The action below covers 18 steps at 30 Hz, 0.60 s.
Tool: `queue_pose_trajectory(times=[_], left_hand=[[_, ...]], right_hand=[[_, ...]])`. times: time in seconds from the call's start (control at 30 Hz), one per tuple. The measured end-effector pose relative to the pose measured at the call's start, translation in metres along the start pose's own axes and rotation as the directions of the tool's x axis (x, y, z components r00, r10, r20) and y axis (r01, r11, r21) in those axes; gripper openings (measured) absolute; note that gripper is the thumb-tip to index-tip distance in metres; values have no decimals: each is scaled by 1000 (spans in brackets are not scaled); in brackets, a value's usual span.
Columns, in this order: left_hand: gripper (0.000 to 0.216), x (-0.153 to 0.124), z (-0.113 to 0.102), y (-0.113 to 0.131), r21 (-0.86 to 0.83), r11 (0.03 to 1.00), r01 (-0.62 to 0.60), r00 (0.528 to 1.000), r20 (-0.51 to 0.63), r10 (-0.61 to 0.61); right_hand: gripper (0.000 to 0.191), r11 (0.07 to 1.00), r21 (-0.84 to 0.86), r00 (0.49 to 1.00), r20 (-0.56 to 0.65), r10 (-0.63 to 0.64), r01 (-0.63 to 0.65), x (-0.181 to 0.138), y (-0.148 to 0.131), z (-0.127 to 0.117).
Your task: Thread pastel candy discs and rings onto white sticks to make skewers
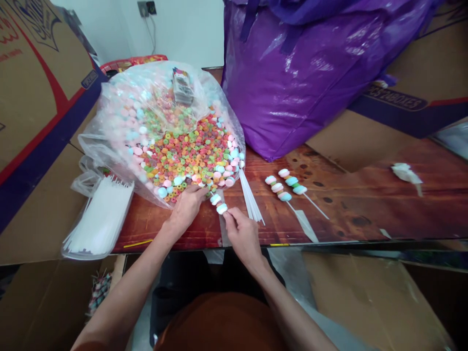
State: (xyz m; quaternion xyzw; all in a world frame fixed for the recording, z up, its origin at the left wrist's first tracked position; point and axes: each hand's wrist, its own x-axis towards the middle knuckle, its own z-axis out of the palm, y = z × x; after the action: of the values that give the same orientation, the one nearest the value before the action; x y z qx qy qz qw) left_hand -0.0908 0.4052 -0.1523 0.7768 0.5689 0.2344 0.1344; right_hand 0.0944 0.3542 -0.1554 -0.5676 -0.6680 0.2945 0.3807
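Observation:
My right hand (243, 236) pinches a candy skewer (218, 204) at its lower end, by the bottom marshmallow. Pale blue and white marshmallows are threaded on it, and its tip points toward the candy pile. Just left of that tip, my left hand (188, 207) has its fingertips together at the pile's near edge; what they hold, if anything, is too small to make out. Colourful gummy rings (186, 156) and pastel marshmallows (229, 182) fill the opened clear plastic bag (109, 109). Two finished-looking skewers, one (278, 188) beside another (292, 181), lie right of my hands.
Loose white sticks (249, 197) lie beside the bag. A pack of white sticks (98, 217) rests at the table's left edge. Behind stand a large purple bag (292, 87) and cardboard boxes (32, 97). Crumpled white material (405, 173) lies on the wooden table (351, 195).

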Motion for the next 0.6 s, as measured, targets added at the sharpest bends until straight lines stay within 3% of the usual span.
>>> queue_pose_trajectory(times=[0.13, 0.2, 0.23, 0.3, 0.37, 0.4, 0.5, 0.6], left_hand=[[24, -2, 1, -5, -94, 995, -13, 1000, -22, 11], [21, -4, 3, -7, -292, 953, 83, 990, -86, -112], [21, -5, 5, -8, -435, 888, 151, 972, -100, -214], [26, -7, 7, -8, -710, 655, 260, 909, -50, -415], [33, -9, 7, -6, -856, 431, 285, 857, 27, -515], [34, -10, 6, -5, -886, 371, 278, 846, 44, -531], [33, -13, 3, 0, -919, 299, 257, 836, 56, -546], [32, -16, 1, 3, -924, 287, 254, 840, 63, -539]], right_hand=[[29, 1000, 5, 1000, -2, -23, 23, 0, 1, 0], [28, 999, 8, 999, 7, -37, 37, 0, 0, 0], [28, 999, 13, 999, 18, -42, 42, 0, 0, -1], [29, 998, 35, 997, 54, -48, 46, -1, -1, -1], [29, 997, 61, 995, 88, -48, 42, -2, -3, 0], [29, 997, 70, 994, 98, -48, 41, -2, -4, 1], [29, 996, 73, 993, 99, -63, 56, -2, -6, 5], [30, 995, 67, 992, 99, -84, 78, -1, -7, 7]])
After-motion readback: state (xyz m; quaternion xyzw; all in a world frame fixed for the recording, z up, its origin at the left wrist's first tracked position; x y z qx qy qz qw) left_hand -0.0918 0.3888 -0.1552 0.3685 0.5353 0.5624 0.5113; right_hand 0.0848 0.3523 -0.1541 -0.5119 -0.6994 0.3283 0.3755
